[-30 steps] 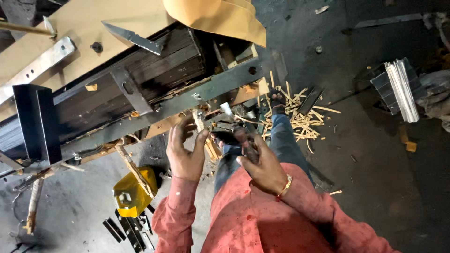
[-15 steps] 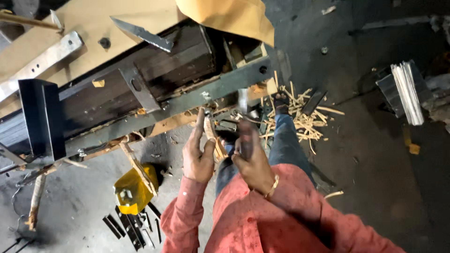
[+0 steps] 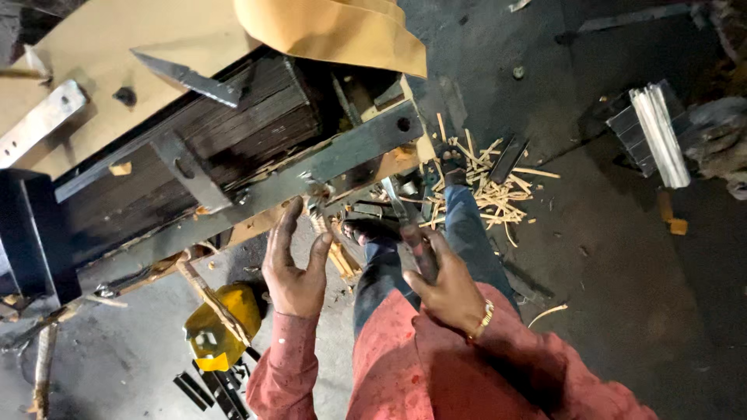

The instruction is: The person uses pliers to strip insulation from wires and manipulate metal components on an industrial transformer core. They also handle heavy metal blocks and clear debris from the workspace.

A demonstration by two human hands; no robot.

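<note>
Figure: view from above of a seated person at a dark steel frame with a long flat crossbar (image 3: 257, 198), carrying a stack of dark laminated plates (image 3: 233, 124). Risk, as a judgement: the right hand (image 3: 443, 288) points its tool toward the open left hand (image 3: 294, 268), which lies close at 9 o'clock; a slip off the hardware under the crossbar could drive the tip into the palm, since nothing shields it. The splintered pale wood strip (image 3: 336, 250) between the hands could also jab a finger. Grip, right: closed around the handle of a slim dark metal hand tool (image 3: 405, 222), blade aimed at 11 o'clock toward the crossbar's underside. Grip, left: spread wide, fingers extended, holding nothing; the fingertips (image 3: 289, 214) reach up to the crossbar's lower edge, though contact cannot be told. At 2 o'clock from the hands, pale wood shavings (image 3: 490, 183) litter the dark floor (image 3: 622, 272); at 8 o'clock lies a yellow plastic container (image 3: 222, 323)
</note>
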